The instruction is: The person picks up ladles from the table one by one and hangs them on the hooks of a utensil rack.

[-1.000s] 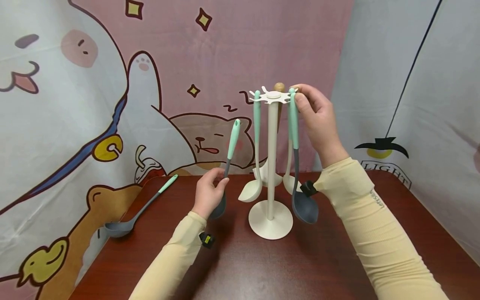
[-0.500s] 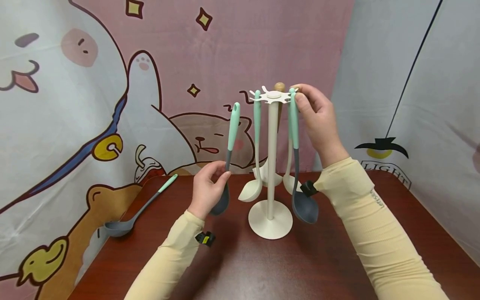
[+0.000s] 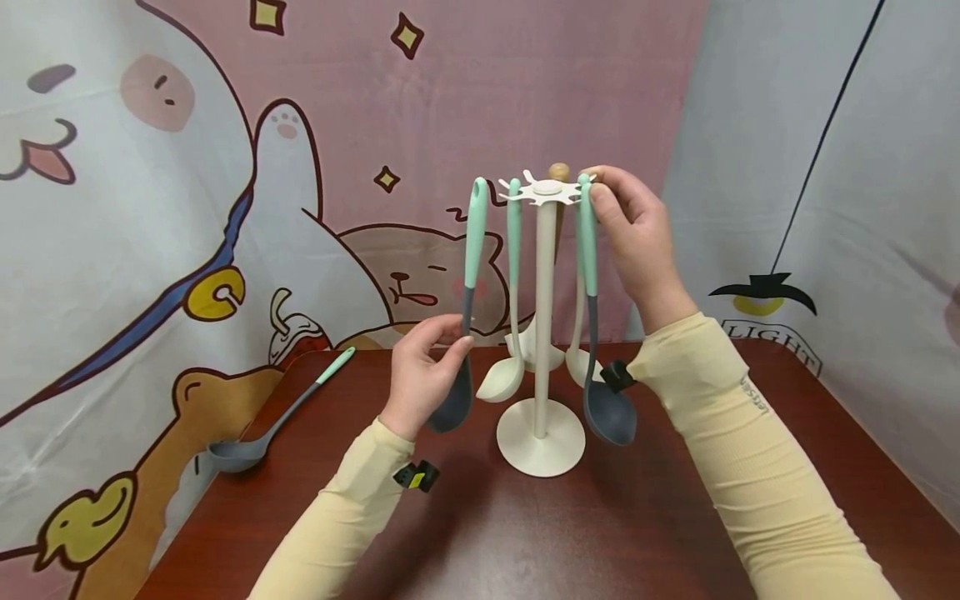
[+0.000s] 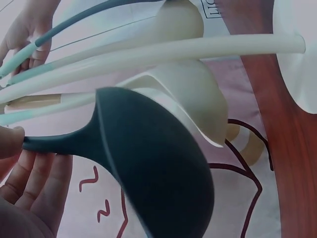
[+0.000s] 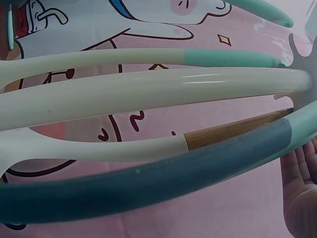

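My left hand (image 3: 423, 375) pinches a grey ladle (image 3: 476, 237) by its shaft, just above the bowl. This ladle is upright off the table, its mint handle's holed tip left of the rack's top. In the left wrist view its dark bowl (image 4: 156, 158) hides part of the white utensils. The white utensil rack (image 3: 545, 317) stands upright on a round base. At its top, my right hand (image 3: 637, 242) holds the handle end of another grey ladle (image 3: 611, 414), thumb in front and fingers behind. That ladle hangs on the rack's right side.
Also on the rack hang a white ladle (image 3: 502, 380), another white mint-handled utensil (image 3: 580, 333) and a white wooden-handled one (image 5: 109, 150). A further grey ladle (image 3: 240, 455) lies at the left of the brown table (image 3: 525, 542). Behind hangs a printed cloth (image 3: 600, 75).
The left hand has raised its ladle, and the handle tip has come up to about the rack top's height, slightly closer to the rack. My right hand has stayed in place.
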A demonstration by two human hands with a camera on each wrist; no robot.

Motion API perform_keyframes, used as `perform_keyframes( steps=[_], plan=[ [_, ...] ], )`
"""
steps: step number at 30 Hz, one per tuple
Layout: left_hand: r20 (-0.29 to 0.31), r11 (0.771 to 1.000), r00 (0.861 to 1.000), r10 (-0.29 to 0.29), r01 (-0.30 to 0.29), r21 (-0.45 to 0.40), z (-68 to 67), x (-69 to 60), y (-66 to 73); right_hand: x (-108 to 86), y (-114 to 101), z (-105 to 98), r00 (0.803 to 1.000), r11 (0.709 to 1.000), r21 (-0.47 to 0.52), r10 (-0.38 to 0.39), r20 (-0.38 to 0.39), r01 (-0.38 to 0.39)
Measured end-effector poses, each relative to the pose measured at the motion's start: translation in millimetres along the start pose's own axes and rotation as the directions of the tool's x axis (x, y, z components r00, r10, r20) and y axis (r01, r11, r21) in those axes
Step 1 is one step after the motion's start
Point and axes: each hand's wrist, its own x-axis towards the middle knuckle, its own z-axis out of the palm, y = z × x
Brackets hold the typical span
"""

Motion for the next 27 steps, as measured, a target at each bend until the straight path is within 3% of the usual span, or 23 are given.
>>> perform_keyframes(
  steps=[5, 27],
  plan=[
    [0.016, 1.000, 1.000, -0.012, 0.013, -0.019, 1.9, 1.4, 6.1, -0.4, -1, 0, 1.000, 1.000, -0.018, 0.010, 0.007, -0.010],
    [0.067, 0.999, 0.997, -0.035, 0.037, -0.029, 12.8, -1.8, 7.9, -1.1, -3, 0, 1.000, 0.999, -0.047, 0.019, 0.005, -0.019]
  ],
)
